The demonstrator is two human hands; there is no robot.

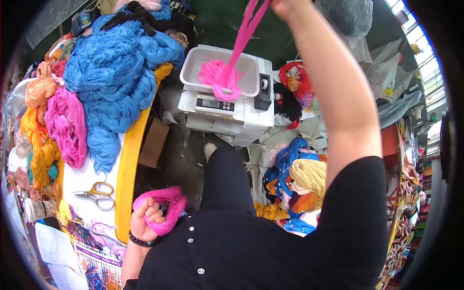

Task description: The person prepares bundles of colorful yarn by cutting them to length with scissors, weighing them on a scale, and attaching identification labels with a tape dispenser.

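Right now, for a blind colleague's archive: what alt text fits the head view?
The right hand holds pink yarn strands up over a white tray on a digital scale; the left hand grips a pink yarn loop. Blue yarn skeins and scissors lie on the table at left.

Right hand [285, 6]: pink strands [245, 35] hang taut beneath it into the scale tray [191, 67], barring the way straight down. Blue yarn heap [116, 72] crowds its left. Left hand [147, 217], closed round pink skein [170, 200]: yellow table edge [126, 164] just beside its left, scissors [96, 194] beyond; bare floor [180, 141] ahead.
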